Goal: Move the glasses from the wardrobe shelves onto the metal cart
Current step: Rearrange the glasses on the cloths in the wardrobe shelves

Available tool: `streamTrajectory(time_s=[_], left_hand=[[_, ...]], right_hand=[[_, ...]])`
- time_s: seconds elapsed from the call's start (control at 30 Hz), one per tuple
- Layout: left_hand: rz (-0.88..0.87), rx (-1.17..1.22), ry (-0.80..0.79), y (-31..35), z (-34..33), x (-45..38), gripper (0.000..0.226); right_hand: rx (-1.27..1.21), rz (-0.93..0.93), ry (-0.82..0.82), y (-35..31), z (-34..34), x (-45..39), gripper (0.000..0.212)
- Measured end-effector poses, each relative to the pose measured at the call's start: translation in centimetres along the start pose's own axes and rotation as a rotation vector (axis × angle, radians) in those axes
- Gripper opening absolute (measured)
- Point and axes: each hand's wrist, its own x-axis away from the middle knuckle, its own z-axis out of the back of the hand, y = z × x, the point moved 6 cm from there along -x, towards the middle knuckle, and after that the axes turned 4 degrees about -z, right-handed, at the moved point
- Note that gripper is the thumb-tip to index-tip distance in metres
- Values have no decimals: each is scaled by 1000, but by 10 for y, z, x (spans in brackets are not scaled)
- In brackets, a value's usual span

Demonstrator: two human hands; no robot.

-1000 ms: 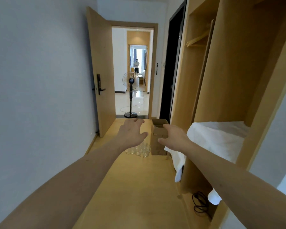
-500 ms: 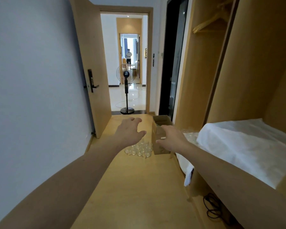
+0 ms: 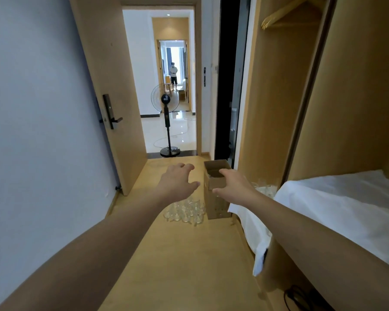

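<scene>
Both arms stretched forward, nothing held. Left hand (image 3: 177, 184) spread, fingers loosely bent, above cluster of glasses (image 3: 185, 212) on wooden floor (image 3: 189, 265). Right hand (image 3: 233, 184) relaxed, fingers loose, in front of cardboard box (image 3: 215, 205) just right of glasses. More glasses (image 3: 264, 187) on wardrobe shelf (image 3: 267, 194), beside white cloth (image 3: 337, 205), just right of right hand.
</scene>
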Motion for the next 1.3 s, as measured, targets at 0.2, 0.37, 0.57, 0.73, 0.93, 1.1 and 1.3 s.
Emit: streamTrajectory(time_s=[0.2,0.37,0.57,0.73,0.93,1.1,1.3], left_hand=[[-21,-7,15,28,-13,-91,60],[-11,31,-6,37,-37,-148,58],[-14,17,-46,37,-67,-197,58],[-54,7,-60,30,-82,-247,59],[-122,44,-72,8,-104,-318,60],[-165,43,-126,-15,-125,-382,60],[-231,93,-200,-35,-152,-449,58]], right_hand=[[-61,-36,4,53,27,-84,72],[-85,-53,-24,86,29,-135,71],[-81,-72,-41,111,21,-184,71],[-62,-116,-51,128,10,-227,62],[-49,-204,-46,135,0,-282,67],[-90,-284,-44,139,-8,-326,54],[-92,-406,-1,151,-24,-378,69]])
